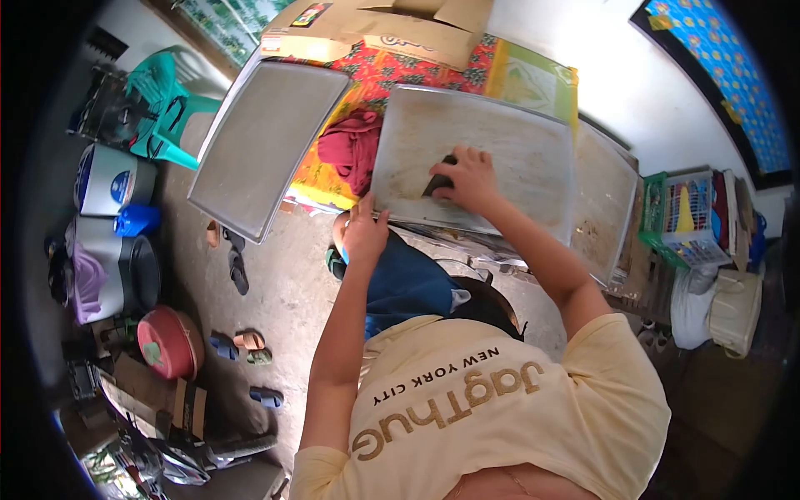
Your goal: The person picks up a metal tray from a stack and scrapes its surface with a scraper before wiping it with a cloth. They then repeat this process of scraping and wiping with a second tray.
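Note:
A grey, flat baking tray (517, 137) with a raised rim and brownish smears lies on the table in front of me. My right hand (471, 179) is closed around a dark scrubbing pad (439, 177) and presses it on the tray's surface. At the tray's near left corner, my left hand (364, 231) grips the rim. A crumpled maroon cloth (350, 146) lies just left of this tray. Further left rests a second grey tray (268, 142), and a third, stained tray (596, 200) sits partly under the right side of the first.
Cardboard (375, 37) lies at the back of the table on a red patterned cover (400, 68). A green chair (171, 108), a red basin (169, 342) and several slippers (267, 397) are on the left. To the right stands a crate (687, 217).

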Available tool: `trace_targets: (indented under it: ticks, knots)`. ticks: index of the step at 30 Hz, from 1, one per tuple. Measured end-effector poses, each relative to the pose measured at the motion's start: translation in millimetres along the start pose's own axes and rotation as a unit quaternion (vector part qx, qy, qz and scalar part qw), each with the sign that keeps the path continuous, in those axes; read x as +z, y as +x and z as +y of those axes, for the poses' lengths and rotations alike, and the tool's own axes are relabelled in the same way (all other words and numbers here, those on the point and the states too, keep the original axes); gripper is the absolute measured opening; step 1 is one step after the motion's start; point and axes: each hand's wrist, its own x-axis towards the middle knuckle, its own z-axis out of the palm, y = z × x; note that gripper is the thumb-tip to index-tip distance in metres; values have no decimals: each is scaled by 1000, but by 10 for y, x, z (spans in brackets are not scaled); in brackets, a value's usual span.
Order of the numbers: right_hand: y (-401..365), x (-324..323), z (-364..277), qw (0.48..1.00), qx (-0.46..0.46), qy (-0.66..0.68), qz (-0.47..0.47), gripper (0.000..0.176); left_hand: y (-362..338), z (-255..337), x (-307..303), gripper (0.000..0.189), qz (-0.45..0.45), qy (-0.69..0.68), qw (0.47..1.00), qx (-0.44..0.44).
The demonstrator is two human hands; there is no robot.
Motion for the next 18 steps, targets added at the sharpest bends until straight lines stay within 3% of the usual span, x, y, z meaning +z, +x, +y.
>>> trace_targets:
  ticks: [4, 6, 10, 18]
  knots:
    - [-205, -245, 825, 969, 239, -37, 46, 41, -14, 45, -19, 60, -14, 41, 999, -8]
    - [-375, -343, 1217, 934, 321, -122, 95, 41, -27, 112, -51, 60, -12, 96, 995, -7]
    - [-683, -424, 1699, 901, 375, -189, 108, 38, -30, 189, -104, 58, 27, 135, 986, 90]
    - [-702, -397, 1881, 891, 436, -123, 38, 40, -7, 302, -53, 66, -33, 139, 981, 134]
